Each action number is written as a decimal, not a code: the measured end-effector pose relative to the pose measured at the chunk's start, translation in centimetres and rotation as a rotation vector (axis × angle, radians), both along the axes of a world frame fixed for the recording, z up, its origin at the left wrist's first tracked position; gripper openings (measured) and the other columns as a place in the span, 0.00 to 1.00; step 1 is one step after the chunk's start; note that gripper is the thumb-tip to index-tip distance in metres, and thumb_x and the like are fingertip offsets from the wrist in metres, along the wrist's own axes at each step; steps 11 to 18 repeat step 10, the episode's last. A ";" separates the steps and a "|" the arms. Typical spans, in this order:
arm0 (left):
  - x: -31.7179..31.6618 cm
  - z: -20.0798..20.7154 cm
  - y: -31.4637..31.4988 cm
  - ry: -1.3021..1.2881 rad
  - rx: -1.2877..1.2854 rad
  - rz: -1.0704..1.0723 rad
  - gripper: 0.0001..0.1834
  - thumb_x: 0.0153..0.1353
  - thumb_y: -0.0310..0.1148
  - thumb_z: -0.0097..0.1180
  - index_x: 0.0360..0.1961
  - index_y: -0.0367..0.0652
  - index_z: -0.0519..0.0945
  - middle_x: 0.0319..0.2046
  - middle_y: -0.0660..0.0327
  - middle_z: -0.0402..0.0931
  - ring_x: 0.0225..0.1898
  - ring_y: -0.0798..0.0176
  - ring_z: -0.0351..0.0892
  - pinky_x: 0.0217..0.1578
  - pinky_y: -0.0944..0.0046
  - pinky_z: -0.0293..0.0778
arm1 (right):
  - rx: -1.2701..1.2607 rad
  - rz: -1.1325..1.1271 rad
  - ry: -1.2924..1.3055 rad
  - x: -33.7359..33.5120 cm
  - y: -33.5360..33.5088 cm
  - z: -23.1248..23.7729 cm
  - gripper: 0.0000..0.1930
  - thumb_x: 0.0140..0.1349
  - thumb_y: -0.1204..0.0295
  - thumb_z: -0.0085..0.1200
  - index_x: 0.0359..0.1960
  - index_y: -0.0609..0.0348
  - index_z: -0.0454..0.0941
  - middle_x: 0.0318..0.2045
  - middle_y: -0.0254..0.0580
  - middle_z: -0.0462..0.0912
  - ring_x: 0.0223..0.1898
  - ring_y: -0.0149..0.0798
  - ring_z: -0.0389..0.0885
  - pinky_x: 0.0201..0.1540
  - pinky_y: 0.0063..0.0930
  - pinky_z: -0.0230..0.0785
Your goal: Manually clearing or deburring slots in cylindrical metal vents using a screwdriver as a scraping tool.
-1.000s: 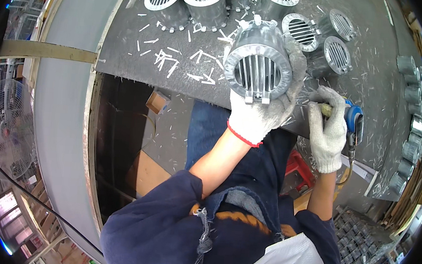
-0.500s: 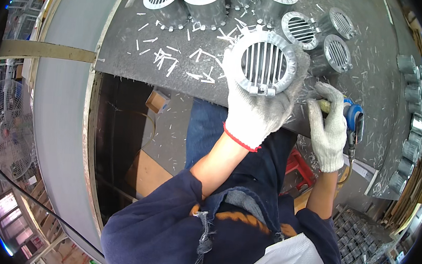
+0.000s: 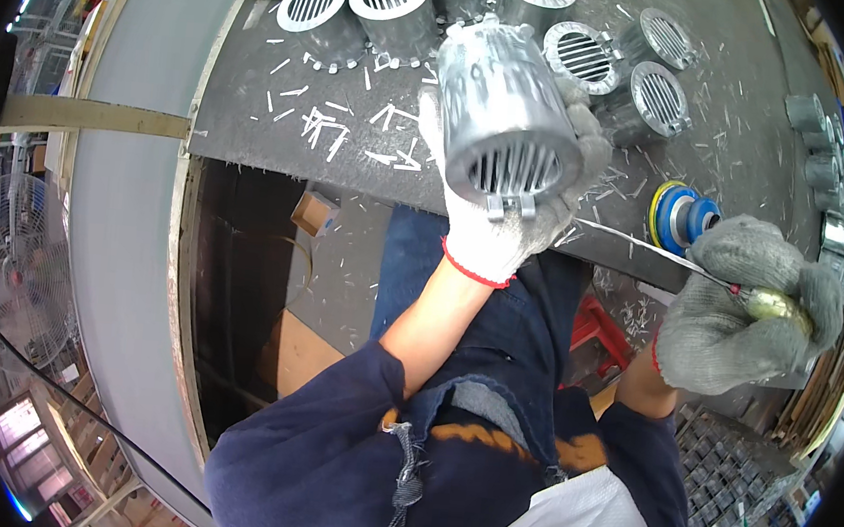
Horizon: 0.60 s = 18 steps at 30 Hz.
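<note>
My left hand (image 3: 500, 232), in a white knit glove with a red cuff, grips a metal cylinder (image 3: 510, 96) with a slotted grate at its near end. The cylinder is tilted, so its shiny side wall shows, and two small tabs stick out below the grate. Off to the right, my gloved right hand (image 3: 738, 326) is closed round the yellow-green handle (image 3: 778, 307) of a hand tool. Its long thin metal shaft (image 3: 644, 245) points left toward the cylinder, apart from it; I cannot tell the tool's exact kind.
A round blue power tool (image 3: 682, 216) with a yellow rim lies by the table's near edge. Several grated cylinders (image 3: 392, 5) stand at the back, and more cylinders (image 3: 824, 171) line the right side. Metal slivers (image 3: 323, 134) litter the dark table (image 3: 251, 148).
The cylinder has tipped in my left hand, from grate facing up to side wall showing. My right hand has moved right from beside the blue tool, bringing the thin-shafted tool into clear view.
</note>
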State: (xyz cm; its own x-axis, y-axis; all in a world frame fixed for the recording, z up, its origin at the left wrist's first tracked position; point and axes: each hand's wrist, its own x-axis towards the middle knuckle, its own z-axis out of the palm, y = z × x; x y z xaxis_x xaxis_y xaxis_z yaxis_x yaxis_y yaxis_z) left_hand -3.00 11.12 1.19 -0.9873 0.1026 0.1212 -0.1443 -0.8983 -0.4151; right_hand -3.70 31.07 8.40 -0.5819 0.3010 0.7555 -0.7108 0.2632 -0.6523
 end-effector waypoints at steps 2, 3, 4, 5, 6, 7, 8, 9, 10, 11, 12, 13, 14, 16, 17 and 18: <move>-0.6 -0.6 -0.4 0.246 -0.051 -0.009 0.62 0.57 0.84 0.49 0.72 0.36 0.66 0.61 0.42 0.73 0.60 0.36 0.78 0.66 0.33 0.72 | -0.003 -0.015 -0.041 0.1 0.0 0.2 0.18 0.78 0.62 0.44 0.57 0.65 0.68 0.49 0.57 0.79 0.48 0.43 0.85 0.47 0.41 0.88; -0.9 -0.9 -0.6 0.262 -0.011 -0.009 0.66 0.55 0.86 0.48 0.74 0.35 0.63 0.63 0.40 0.72 0.60 0.33 0.77 0.66 0.29 0.71 | -0.013 0.118 -0.036 0.0 0.1 0.6 0.16 0.78 0.65 0.44 0.58 0.64 0.68 0.52 0.57 0.78 0.49 0.43 0.84 0.48 0.42 0.88; -1.1 -1.0 -0.4 0.281 0.025 0.009 0.67 0.54 0.87 0.47 0.75 0.35 0.61 0.65 0.39 0.70 0.61 0.31 0.76 0.66 0.27 0.69 | 0.002 0.229 -0.033 -0.1 0.1 1.0 0.15 0.78 0.67 0.43 0.58 0.64 0.68 0.53 0.57 0.78 0.50 0.44 0.84 0.48 0.43 0.87; -0.8 -1.2 -0.4 0.249 0.038 0.014 0.68 0.54 0.87 0.46 0.76 0.35 0.60 0.67 0.38 0.68 0.62 0.29 0.75 0.67 0.25 0.68 | 0.015 0.340 -0.036 -0.2 0.2 1.4 0.14 0.78 0.69 0.43 0.59 0.63 0.69 0.54 0.58 0.78 0.51 0.44 0.84 0.49 0.44 0.87; -0.5 -1.2 -0.5 0.226 0.050 -0.006 0.70 0.54 0.88 0.46 0.77 0.35 0.58 0.70 0.37 0.66 0.64 0.28 0.74 0.67 0.24 0.66 | 0.053 0.429 -0.035 -0.5 0.3 1.6 0.15 0.77 0.72 0.43 0.60 0.62 0.69 0.55 0.57 0.78 0.51 0.45 0.84 0.49 0.43 0.87; -0.2 -1.2 -0.5 0.229 0.053 0.000 0.71 0.53 0.89 0.45 0.78 0.35 0.57 0.72 0.36 0.64 0.65 0.26 0.73 0.68 0.22 0.65 | 0.092 0.515 -0.033 -0.6 0.3 1.7 0.15 0.77 0.74 0.43 0.61 0.62 0.69 0.56 0.57 0.78 0.51 0.45 0.84 0.49 0.43 0.87; 0.0 -1.2 -0.4 0.245 0.037 0.008 0.71 0.53 0.89 0.45 0.79 0.36 0.56 0.72 0.36 0.64 0.65 0.26 0.73 0.68 0.22 0.64 | 0.106 0.495 -0.095 -0.5 0.5 1.9 0.16 0.76 0.75 0.44 0.63 0.57 0.69 0.56 0.57 0.78 0.54 0.46 0.82 0.50 0.42 0.86; 0.0 -1.1 -0.3 0.262 0.010 0.025 0.71 0.53 0.89 0.44 0.79 0.36 0.56 0.72 0.37 0.63 0.65 0.26 0.73 0.68 0.22 0.64 | 0.119 0.474 -0.157 -0.3 0.8 2.2 0.18 0.76 0.77 0.45 0.65 0.53 0.69 0.56 0.57 0.79 0.57 0.46 0.81 0.52 0.42 0.86; 0.1 -1.1 -0.3 0.261 0.023 0.015 0.71 0.53 0.89 0.44 0.79 0.36 0.56 0.72 0.37 0.63 0.65 0.26 0.73 0.68 0.22 0.64 | 0.119 0.473 -0.157 -0.1 0.9 2.1 0.18 0.76 0.77 0.45 0.65 0.53 0.69 0.56 0.57 0.79 0.57 0.46 0.81 0.52 0.42 0.86; 0.1 -1.1 -0.3 0.261 0.023 0.015 0.71 0.53 0.89 0.44 0.79 0.36 0.56 0.72 0.37 0.63 0.65 0.26 0.73 0.68 0.22 0.64 | 0.119 0.473 -0.157 -0.1 0.9 2.1 0.18 0.76 0.77 0.45 0.65 0.53 0.69 0.56 0.57 0.79 0.57 0.46 0.81 0.52 0.42 0.86; 0.1 -1.1 -0.3 0.261 0.023 0.015 0.71 0.53 0.89 0.44 0.79 0.36 0.56 0.72 0.37 0.63 0.65 0.26 0.73 0.68 0.22 0.64 | 0.119 0.473 -0.157 -0.1 0.9 2.1 0.18 0.76 0.77 0.45 0.65 0.53 0.69 0.56 0.57 0.79 0.57 0.46 0.81 0.52 0.42 0.86; 0.1 -1.1 -0.3 0.261 0.023 0.015 0.71 0.53 0.89 0.44 0.79 0.36 0.56 0.72 0.37 0.63 0.65 0.26 0.73 0.68 0.22 0.64 | 0.119 0.473 -0.157 -0.1 0.9 2.1 0.18 0.76 0.77 0.45 0.65 0.53 0.69 0.56 0.57 0.79 0.57 0.46 0.81 0.52 0.42 0.86; 0.1 -1.1 -0.3 0.261 0.023 0.015 0.71 0.53 0.89 0.44 0.79 0.36 0.56 0.72 0.37 0.63 0.65 0.26 0.73 0.68 0.22 0.64 | 0.119 0.473 -0.157 -0.1 0.9 2.1 0.18 0.76 0.77 0.45 0.65 0.53 0.69 0.56 0.57 0.79 0.57 0.46 0.81 0.52 0.42 0.86; 0.1 -1.1 -0.3 0.261 0.023 0.015 0.71 0.53 0.89 0.44 0.79 0.36 0.56 0.72 0.37 0.63 0.65 0.26 0.73 0.68 0.22 0.64 | 0.119 0.473 -0.157 -0.1 0.9 2.1 0.18 0.76 0.77 0.45 0.65 0.53 0.69 0.56 0.57 0.79 0.57 0.46 0.81 0.52 0.42 0.86; 0.1 -1.1 -0.3 0.261 0.023 0.015 0.71 0.53 0.89 0.44 0.79 0.36 0.56 0.72 0.37 0.63 0.65 0.26 0.73 0.68 0.22 0.64 | 0.119 0.473 -0.157 -0.1 0.9 2.1 0.18 0.76 0.77 0.45 0.65 0.53 0.69 0.56 0.57 0.79 0.57 0.46 0.81 0.52 0.42 0.86; 0.1 -1.1 -0.3 0.261 0.023 0.015 0.71 0.53 0.89 0.44 0.79 0.36 0.56 0.72 0.37 0.63 0.65 0.26 0.73 0.68 0.22 0.64 | 0.119 0.473 -0.157 -0.1 0.9 2.1 0.18 0.76 0.77 0.45 0.65 0.53 0.69 0.56 0.57 0.79 0.57 0.46 0.81 0.52 0.42 0.86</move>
